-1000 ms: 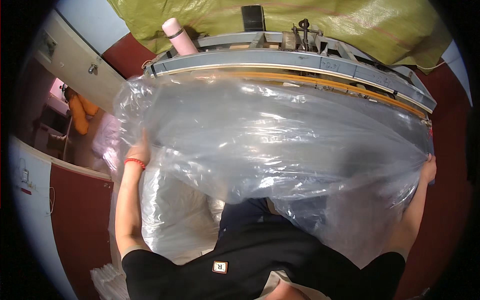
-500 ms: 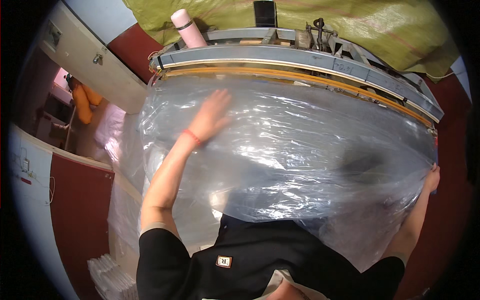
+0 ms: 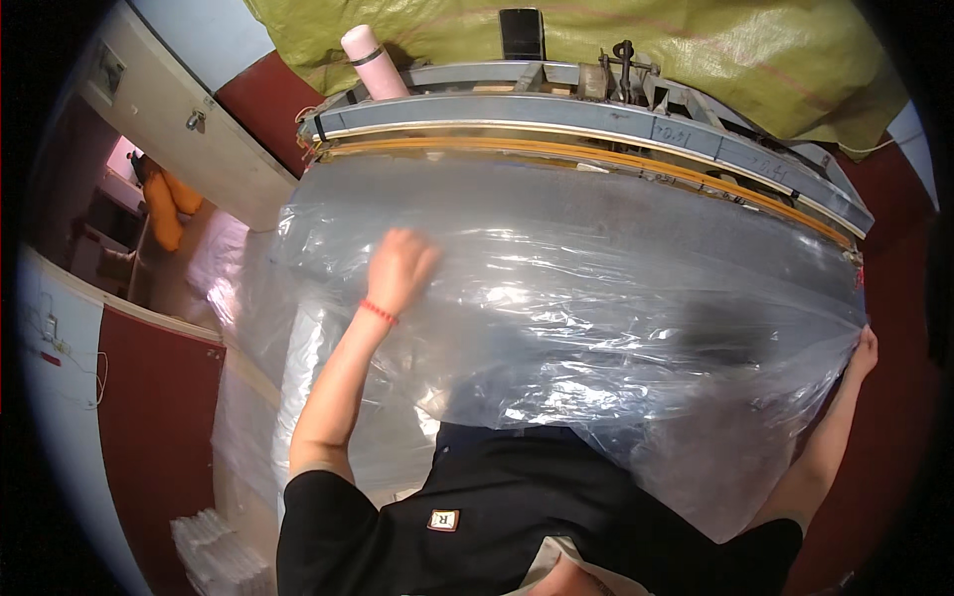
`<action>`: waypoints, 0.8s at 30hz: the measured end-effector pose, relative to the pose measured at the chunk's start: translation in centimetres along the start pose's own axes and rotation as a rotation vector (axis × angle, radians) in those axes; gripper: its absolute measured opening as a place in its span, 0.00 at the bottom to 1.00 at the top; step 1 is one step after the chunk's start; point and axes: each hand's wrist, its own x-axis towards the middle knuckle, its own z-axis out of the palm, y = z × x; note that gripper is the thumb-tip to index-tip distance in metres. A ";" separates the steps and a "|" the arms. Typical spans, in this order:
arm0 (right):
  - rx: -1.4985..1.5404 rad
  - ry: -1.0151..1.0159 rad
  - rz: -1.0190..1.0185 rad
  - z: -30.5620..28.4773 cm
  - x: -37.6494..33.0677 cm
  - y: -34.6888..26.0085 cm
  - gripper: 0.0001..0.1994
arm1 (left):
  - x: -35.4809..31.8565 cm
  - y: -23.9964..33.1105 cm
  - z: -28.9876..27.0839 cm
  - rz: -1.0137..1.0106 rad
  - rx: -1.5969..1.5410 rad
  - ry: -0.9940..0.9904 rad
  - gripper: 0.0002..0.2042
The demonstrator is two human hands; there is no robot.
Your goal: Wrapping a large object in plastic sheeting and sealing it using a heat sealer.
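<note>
A wide sheet of clear plastic film (image 3: pixel 537 273) spreads over the bench in front of me, wrinkled and shiny. My left hand (image 3: pixel 400 268), with a red beaded bracelet at the wrist, is on the film left of centre. Its fingers look curled in and closed on the film, though slightly blurred. At the far right, my right hand (image 3: pixel 868 350) pinches the film's side edge, drawing creases toward it. The near part of the film hangs down in front of my body.
Behind the film runs a long metal frame (image 3: pixel 586 117) with an orange strip (image 3: pixel 517 147). A pink flask (image 3: pixel 375 65) and a phone (image 3: pixel 522 36) stand beyond it, before a yellow-green woven sheet (image 3: pixel 696 40). Stacked clear plastic bags (image 3: pixel 219 551) lie lower left, near a door (image 3: pixel 199 124).
My left hand has come back toward me from the far part of the film, its spread fingers now curled. The film's far wrinkles have shifted nearer. My right hand stays at the right edge.
</note>
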 end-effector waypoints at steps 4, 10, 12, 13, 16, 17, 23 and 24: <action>0.487 -0.007 0.152 -3.1 1.5 0.0 0.12 | 1.5 -2.2 2.3 -0.124 -0.077 0.107 0.09; 0.453 -0.289 0.050 -10.2 -1.4 -6.5 0.09 | 1.8 -2.6 2.1 -0.027 -0.182 0.168 0.07; 0.280 -0.284 -0.058 -12.0 -1.8 -7.1 0.09 | 2.4 -2.5 2.1 0.015 -0.159 0.139 0.06; 0.116 -0.294 -0.155 -12.7 -2.0 -7.0 0.08 | 2.9 -2.1 1.7 0.050 -0.120 0.109 0.04; -0.255 -0.320 -0.300 -10.2 -2.7 -10.3 0.08 | 3.9 -2.2 0.2 0.167 -0.089 0.322 0.04; -0.275 -0.222 -0.340 -8.9 -3.2 -11.9 0.10 | 4.4 -2.2 -0.3 -0.015 -0.228 0.330 0.04; 0.281 -0.105 0.127 2.7 -2.4 -16.9 0.18 | 8.7 -6.8 0.0 -0.630 -0.973 0.571 0.06; 0.139 -0.113 0.209 4.9 -1.9 -16.6 0.20 | 9.2 -8.5 1.4 -0.695 -0.918 0.495 0.07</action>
